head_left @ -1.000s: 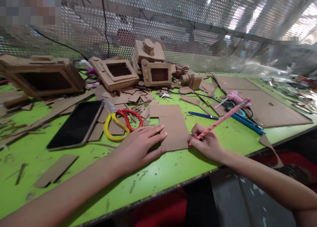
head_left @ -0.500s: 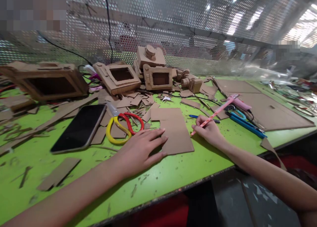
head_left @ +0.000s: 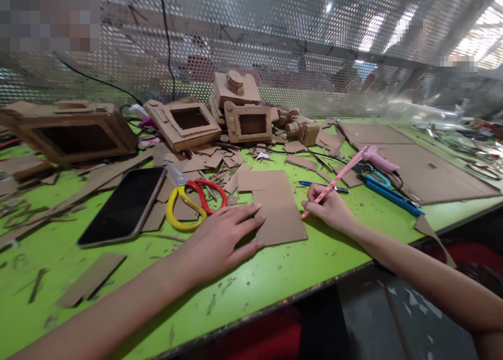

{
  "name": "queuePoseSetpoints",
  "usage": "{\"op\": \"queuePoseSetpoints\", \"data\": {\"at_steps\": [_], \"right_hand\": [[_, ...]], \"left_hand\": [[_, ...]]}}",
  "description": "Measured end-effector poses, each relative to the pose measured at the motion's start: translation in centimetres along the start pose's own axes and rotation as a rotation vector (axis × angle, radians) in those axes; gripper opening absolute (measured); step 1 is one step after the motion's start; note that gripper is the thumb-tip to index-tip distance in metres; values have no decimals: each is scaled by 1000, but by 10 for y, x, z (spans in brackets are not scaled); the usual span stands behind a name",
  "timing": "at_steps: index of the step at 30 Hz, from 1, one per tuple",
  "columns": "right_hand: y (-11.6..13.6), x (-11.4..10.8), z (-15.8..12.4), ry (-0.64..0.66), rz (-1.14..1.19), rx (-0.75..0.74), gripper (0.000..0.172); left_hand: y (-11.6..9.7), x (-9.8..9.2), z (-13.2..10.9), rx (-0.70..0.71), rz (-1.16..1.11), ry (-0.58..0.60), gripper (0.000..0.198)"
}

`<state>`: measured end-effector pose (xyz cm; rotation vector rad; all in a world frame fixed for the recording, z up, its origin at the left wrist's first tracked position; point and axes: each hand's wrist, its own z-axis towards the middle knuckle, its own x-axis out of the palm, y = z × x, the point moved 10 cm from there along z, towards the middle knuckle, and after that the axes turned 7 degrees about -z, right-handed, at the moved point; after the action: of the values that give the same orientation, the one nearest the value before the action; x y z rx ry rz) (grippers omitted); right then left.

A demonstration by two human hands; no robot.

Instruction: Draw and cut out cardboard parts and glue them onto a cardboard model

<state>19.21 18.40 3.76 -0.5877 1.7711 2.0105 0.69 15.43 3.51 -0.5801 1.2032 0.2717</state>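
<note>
A flat brown cardboard piece (head_left: 277, 205) lies on the green table (head_left: 275, 268). My left hand (head_left: 222, 240) rests flat on its left edge, fingers stretched out, pressing it down. My right hand (head_left: 330, 209) is closed around a pink pencil (head_left: 338, 180), whose tip touches the cardboard's right edge. The pencil slants up and to the right.
Scissors (head_left: 192, 196) with yellow and red handles and a black phone (head_left: 123, 205) lie left of the cardboard. Cardboard camera models (head_left: 239, 111) and scraps crowd the back. A pink glue gun (head_left: 379, 161), blue tools (head_left: 393, 195) and a large cardboard sheet (head_left: 424, 171) lie at right. Perforated metal screen behind.
My right hand with the pencil has slid up along the cardboard's right edge, away from me. My left hand has stayed flat on the piece.
</note>
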Motion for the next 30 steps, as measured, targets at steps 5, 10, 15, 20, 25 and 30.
{"op": "queuePoseSetpoints", "data": {"at_steps": [5, 10, 15, 20, 25, 30], "right_hand": [[-2, 1, -1, 13, -3, 5, 22], [4, 6, -5, 58, 0, 1, 24], [10, 12, -12, 106, 17, -29, 26], [10, 18, -13, 160, 49, -38, 28], [9, 20, -14, 181, 70, -23, 33], [8, 27, -16, 256, 88, -19, 31]], "left_hand": [[0, 1, -1, 10, 14, 0, 52], [0, 2, -1, 14, 20, -15, 52], [-1, 2, -1, 15, 31, -12, 53], [-2, 1, -1, 13, 33, -6, 54], [0, 2, -1, 2, 10, -1, 52], [0, 2, -1, 8, 5, -11, 52]]}}
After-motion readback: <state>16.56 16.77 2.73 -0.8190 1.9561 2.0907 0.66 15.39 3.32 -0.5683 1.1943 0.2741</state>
